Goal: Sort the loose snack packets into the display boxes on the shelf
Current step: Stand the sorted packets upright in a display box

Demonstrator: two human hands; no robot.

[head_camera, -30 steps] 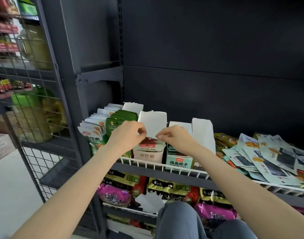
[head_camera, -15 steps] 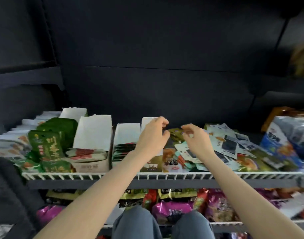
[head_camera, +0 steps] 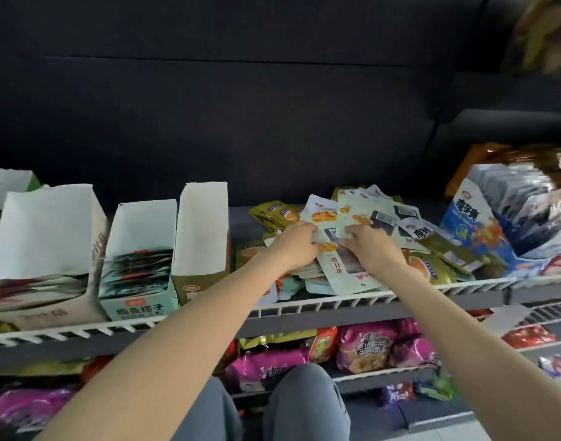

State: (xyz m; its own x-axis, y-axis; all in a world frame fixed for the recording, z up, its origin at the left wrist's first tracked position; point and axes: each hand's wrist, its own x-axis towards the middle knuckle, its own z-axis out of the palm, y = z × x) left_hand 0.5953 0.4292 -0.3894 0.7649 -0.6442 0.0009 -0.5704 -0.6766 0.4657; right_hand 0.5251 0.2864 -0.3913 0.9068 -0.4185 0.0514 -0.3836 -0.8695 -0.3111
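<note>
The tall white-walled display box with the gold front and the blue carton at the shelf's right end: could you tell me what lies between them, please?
In the head view, between the tall white-walled display box and the blue carton lies the heap of loose snack packets, with the left hand and right hand on it.

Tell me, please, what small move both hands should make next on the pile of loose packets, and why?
Probably lift out matching pale packets: the left hand and right hand are already on the loose pile, while the open display boxes stand to its left.

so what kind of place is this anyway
Most likely a shop's snack aisle: a wire-fronted shelf, open display boxes holding stacked packets, a heap of loose snack packets, and more bagged snacks below.
</note>
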